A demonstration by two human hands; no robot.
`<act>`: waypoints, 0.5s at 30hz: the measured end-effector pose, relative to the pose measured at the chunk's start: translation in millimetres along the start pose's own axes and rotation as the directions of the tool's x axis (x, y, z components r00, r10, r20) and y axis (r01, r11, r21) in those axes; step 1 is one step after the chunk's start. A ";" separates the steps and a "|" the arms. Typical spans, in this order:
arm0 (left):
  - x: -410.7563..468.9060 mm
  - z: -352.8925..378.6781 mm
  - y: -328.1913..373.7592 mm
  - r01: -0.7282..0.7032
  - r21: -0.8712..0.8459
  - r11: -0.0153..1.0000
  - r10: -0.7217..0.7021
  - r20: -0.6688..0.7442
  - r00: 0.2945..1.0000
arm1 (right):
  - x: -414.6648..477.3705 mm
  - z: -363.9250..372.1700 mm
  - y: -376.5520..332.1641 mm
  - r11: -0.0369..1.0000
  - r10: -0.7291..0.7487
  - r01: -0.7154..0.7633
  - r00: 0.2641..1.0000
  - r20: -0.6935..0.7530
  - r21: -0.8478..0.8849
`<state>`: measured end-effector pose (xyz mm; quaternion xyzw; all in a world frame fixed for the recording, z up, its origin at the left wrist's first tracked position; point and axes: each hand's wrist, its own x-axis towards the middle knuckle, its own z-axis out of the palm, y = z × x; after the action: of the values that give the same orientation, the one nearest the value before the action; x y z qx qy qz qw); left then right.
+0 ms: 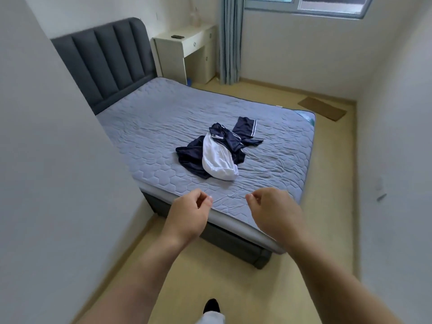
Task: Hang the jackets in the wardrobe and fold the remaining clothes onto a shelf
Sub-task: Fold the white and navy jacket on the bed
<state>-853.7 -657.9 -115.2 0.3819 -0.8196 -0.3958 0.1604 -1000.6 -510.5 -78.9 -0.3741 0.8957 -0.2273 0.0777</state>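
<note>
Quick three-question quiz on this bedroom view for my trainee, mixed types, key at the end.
1. True or false: the left hand holds the clothes.
2. The clothes lie on: A) the floor B) the bed C) the desk.
3. What colours are the clothes?

Key: 1 false, both it and the right hand are empty, short of the pile. 2 B. 3 navy and white.
</note>
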 end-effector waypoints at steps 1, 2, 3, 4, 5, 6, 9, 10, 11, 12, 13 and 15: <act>26.0 1.8 -2.0 0.012 0.013 1.000 -0.012 0.017 1.000 | 22.0 3.1 2.6 1.000 0.018 -0.018 1.000 0.014 0.001; 51.8 3.9 -2.8 0.017 0.023 1.000 -0.018 0.032 0.999 | 43.2 5.6 5.7 0.999 0.041 -0.041 0.999 0.027 0.006; 79.8 7.7 -3.4 0.018 0.036 0.999 -0.020 0.046 0.999 | 66.2 8.3 9.7 0.998 0.067 -0.068 0.997 0.037 0.007; 100.6 10.5 -3.7 0.022 0.055 0.998 -0.025 0.059 0.998 | 83.3 10.6 12.7 0.996 0.090 -0.091 0.995 0.046 0.003; 121.5 14.8 -4.4 0.028 0.072 0.997 -0.033 0.076 0.997 | 101.1 14.2 17.0 0.994 0.113 -0.114 0.992 0.056 0.001; 143.5 20.8 -6.1 0.034 0.084 0.996 -0.042 0.092 0.995 | 120.4 18.7 23.1 0.990 0.139 -0.139 0.988 0.067 0.005; 202.3 42.7 -14.3 0.065 0.132 0.989 -0.083 0.136 0.987 | 176.1 37.9 42.6 0.980 0.200 -0.201 0.975 0.101 -0.002; 220.4 51.4 -17.0 0.069 0.151 0.986 -0.093 0.156 0.983 | 194.4 47.5 50.7 0.977 0.211 -0.213 0.970 0.119 0.000; 237.9 60.1 -20.8 0.068 0.171 0.983 -0.097 0.169 0.981 | 212.6 57.2 59.4 0.974 0.222 -0.226 0.965 0.139 0.008; 252.7 68.0 -24.6 0.074 0.199 0.977 -0.111 0.184 0.977 | 230.0 67.1 68.0 0.971 0.234 -0.240 0.957 0.170 0.015; 266.3 74.5 -27.7 0.084 0.222 0.971 -0.129 0.198 0.972 | 246.9 77.4 75.6 0.966 0.247 -0.257 0.948 0.198 0.025; 293.8 87.9 -35.1 0.082 0.268 0.960 -0.148 0.238 0.960 | 278.3 98.6 90.2 0.953 0.286 -0.303 0.925 0.251 0.030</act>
<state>-1078.9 -846.7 -209.6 0.3924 -0.8539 -0.3413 -0.0205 -1224.3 -685.6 -199.5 -0.2576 0.9171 -0.1959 0.2329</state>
